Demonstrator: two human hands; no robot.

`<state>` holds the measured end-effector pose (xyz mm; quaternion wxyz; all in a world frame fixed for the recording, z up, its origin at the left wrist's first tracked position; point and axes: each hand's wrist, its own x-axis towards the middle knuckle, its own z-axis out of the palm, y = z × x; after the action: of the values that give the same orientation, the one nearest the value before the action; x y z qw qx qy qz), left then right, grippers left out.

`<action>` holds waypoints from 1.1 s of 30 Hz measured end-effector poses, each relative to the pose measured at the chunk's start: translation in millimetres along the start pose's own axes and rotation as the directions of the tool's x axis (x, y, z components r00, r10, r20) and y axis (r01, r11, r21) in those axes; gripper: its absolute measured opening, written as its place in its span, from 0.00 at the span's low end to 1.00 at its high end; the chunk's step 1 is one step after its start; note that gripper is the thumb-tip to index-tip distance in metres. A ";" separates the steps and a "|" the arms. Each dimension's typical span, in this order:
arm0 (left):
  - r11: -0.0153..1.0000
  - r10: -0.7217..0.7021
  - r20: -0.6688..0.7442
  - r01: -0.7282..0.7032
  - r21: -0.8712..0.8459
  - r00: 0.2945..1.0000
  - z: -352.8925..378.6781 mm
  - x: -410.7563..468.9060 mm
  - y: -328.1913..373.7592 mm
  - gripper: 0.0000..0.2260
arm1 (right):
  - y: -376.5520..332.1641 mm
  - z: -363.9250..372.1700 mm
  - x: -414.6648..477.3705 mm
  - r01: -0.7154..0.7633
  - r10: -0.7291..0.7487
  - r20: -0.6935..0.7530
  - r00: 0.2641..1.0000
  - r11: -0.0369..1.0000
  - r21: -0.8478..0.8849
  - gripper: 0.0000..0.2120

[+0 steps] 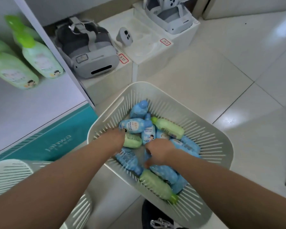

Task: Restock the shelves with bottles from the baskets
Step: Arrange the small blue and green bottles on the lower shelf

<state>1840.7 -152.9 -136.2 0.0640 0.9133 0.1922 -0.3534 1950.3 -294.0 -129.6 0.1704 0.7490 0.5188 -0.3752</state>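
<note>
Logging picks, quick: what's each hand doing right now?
Left hand: holding a green bottle.
Right hand: curled among blue bottles; hold cannot be told.

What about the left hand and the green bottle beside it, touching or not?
Touching. Head view: the left hand wraps one end of the green bottle, no gap.

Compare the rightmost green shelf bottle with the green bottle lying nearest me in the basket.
The shelf bottle stands on the shelf; the basket bottle lies on its side among blue bottles. The shelf bottle's cartoon label faces the camera; the basket bottle shows none. The shelf bottle's cap points up; the basket bottle's, toward the basket rim. Both are pale green with brighter green caps.
</note>
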 end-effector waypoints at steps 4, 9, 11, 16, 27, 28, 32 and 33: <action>0.997 -0.021 0.020 0.020 0.071 1.000 0.1 6.9 -3.0 0.16 | -2.1 0.3 5.4 0.024 -0.025 -0.020 0.999 1.000 -0.017 0.19; 0.999 0.009 -0.108 -0.013 -0.042 0.994 -6.9 -1.1 1.7 0.15 | -3.1 -11.1 -0.5 0.020 -0.021 -0.016 1.000 0.998 -0.052 0.18; 0.995 0.028 -0.176 -0.044 -0.087 0.984 -16.5 -5.5 7.1 0.14 | -1.5 -19.4 -7.9 0.024 -0.025 -0.020 0.999 0.999 -0.047 0.20; 0.985 0.028 -0.330 -0.081 -0.150 0.944 -48.3 -28.2 10.7 0.10 | 4.4 -40.4 -28.2 -0.003 0.003 0.008 1.000 0.998 -0.058 0.09; 0.911 -0.221 -0.437 0.025 -0.412 0.872 -97.5 -112.2 -32.6 0.16 | -27.1 -130.9 -86.9 0.067 -0.076 -0.322 0.944 0.997 -0.038 0.04; 0.899 -0.250 -0.432 0.042 -0.436 0.867 -101.7 -121.6 -39.6 0.16 | -33.4 -139.3 -91.4 0.072 -0.079 -0.359 0.930 0.997 -0.034 0.05; 0.841 -0.358 -0.413 0.098 -0.532 0.837 -111.2 -155.4 -72.0 0.18 | -58.3 -164.4 -105.5 0.092 -0.083 -0.502 0.861 0.996 -0.007 0.03; 0.834 -0.381 -0.412 0.115 -0.540 0.828 -112.0 -163.2 -79.6 0.18 | -64.6 -169.0 -107.9 0.101 -0.079 -0.533 0.843 0.995 0.013 0.03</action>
<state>1768.2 -101.5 57.7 0.1940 0.8915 0.4067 -0.0473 1937.5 -229.1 70.4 -0.0128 0.8018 0.5724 -0.1713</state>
